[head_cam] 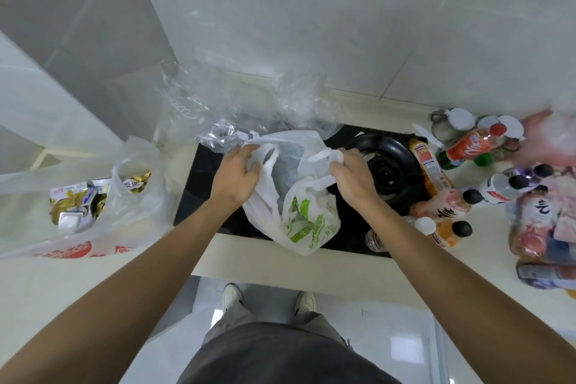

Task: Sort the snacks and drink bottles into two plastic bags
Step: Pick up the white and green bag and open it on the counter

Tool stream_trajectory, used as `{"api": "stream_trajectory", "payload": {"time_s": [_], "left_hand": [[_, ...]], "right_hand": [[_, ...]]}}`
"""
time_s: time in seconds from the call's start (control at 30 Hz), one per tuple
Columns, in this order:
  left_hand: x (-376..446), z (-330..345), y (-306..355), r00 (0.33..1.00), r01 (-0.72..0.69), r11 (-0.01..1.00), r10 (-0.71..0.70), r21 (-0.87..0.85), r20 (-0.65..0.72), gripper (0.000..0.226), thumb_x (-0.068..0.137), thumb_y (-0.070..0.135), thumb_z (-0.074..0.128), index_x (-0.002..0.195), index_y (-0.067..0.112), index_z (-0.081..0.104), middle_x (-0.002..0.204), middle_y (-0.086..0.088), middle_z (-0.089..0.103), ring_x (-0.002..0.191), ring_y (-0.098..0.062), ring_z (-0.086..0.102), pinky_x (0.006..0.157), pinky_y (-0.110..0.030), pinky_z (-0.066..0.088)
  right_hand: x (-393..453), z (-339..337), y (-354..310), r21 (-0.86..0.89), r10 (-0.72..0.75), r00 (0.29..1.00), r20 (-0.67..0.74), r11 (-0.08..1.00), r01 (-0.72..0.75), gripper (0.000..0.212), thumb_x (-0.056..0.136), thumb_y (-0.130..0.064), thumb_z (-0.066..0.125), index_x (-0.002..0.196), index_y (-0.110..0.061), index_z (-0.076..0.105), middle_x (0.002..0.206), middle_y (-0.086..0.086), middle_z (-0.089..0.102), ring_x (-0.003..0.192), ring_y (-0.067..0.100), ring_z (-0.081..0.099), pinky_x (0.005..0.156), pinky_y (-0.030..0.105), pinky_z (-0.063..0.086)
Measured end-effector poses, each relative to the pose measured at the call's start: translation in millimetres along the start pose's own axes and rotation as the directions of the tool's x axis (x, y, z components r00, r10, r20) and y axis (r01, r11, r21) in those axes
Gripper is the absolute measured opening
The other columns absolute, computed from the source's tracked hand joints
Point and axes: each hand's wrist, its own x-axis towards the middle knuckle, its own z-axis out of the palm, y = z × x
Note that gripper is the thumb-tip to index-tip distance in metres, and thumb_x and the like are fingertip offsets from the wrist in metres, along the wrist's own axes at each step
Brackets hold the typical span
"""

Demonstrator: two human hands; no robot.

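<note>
A white plastic bag with green print [307, 221] hangs over the black stove top, its mouth pulled apart. My left hand [238, 176] grips its left handle and my right hand [349, 176] grips its right handle. To the left on the counter lies a second plastic bag with red print [93, 240] holding several snack packets [78, 203]. At the right stand and lie several drink bottles: an orange-labelled one [467, 145], a pink one [442, 207] and a white one [498, 192].
A black gas stove [389, 174] sits under the bag. Crumpled clear plastic [243, 109] lies against the tiled wall behind. Packaged snacks in wrap [545, 227] pile at the right edge. My shoes [232, 296] show on the floor below the counter edge.
</note>
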Motion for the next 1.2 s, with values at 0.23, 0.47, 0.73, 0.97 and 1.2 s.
{"api": "stream_trajectory", "payload": {"time_s": [0.23,0.47,0.73,0.97,1.2], "left_hand": [[-51.3,-42.1,8.1,0.961,-0.047,0.998,0.055,0.037,-0.272,0.043,0.096,0.028,0.049,0.138,0.029,0.057,0.131,-0.001,0.058,0.124,-0.022,0.052,0.101,-0.041,0.047],[-126.7,-103.4,-16.5,0.862,0.074,0.988,0.003,0.132,-0.507,0.044,0.099,0.031,0.050,0.143,0.027,0.051,0.137,0.000,0.055,0.126,-0.018,0.051,0.100,-0.041,0.048],[-193.7,-210.3,-95.7,0.592,0.252,0.939,0.041,0.233,-0.805,0.056,0.089,0.029,0.060,0.142,0.015,0.049,0.137,-0.011,0.048,0.128,-0.032,0.041,0.105,-0.045,0.038],[-202.2,-275.5,-182.2,0.559,0.430,0.890,-0.395,-0.152,-0.729,0.089,0.087,0.041,0.073,0.155,0.005,0.028,0.152,-0.023,0.037,0.140,-0.042,0.035,0.116,-0.050,0.034],[-179.4,-294.7,-212.1,0.670,0.246,0.833,-0.516,-0.496,-0.534,0.019,0.091,0.024,0.063,0.083,0.008,0.069,0.080,-0.003,0.067,0.079,-0.023,0.059,0.069,-0.030,0.046]], "right_hand": [[-18.2,-3.7,-50.8,-0.005,-0.322,0.947,0.001,0.947,0.322,0.066,0.074,-0.043,0.042,0.135,-0.023,0.057,0.129,-0.003,0.051,0.126,0.018,0.045,0.101,0.038,0.040],[-50.3,55.6,-128.9,0.028,-0.532,0.826,0.187,0.843,0.537,0.056,0.082,-0.039,0.054,0.136,-0.025,0.056,0.130,-0.007,0.053,0.127,0.016,0.047,0.104,0.039,0.043],[-88.1,170.0,-206.7,0.020,-0.448,0.820,0.357,0.881,0.472,0.065,0.084,-0.065,0.063,0.132,-0.023,0.057,0.124,-0.005,0.063,0.114,0.018,0.061,0.100,0.046,0.051],[-103.3,242.7,-241.2,0.212,-0.284,0.915,0.285,0.950,0.229,0.034,0.085,-0.039,0.079,0.102,-0.011,0.071,0.101,0.002,0.070,0.093,0.018,0.065,0.085,0.032,0.052],[-118.9,245.6,-264.3,0.402,-0.233,0.960,0.155,0.902,0.154,0.029,0.096,-0.017,0.062,0.079,0.006,0.060,0.066,0.004,0.061,0.067,0.013,0.050,0.057,0.024,0.037]]}}
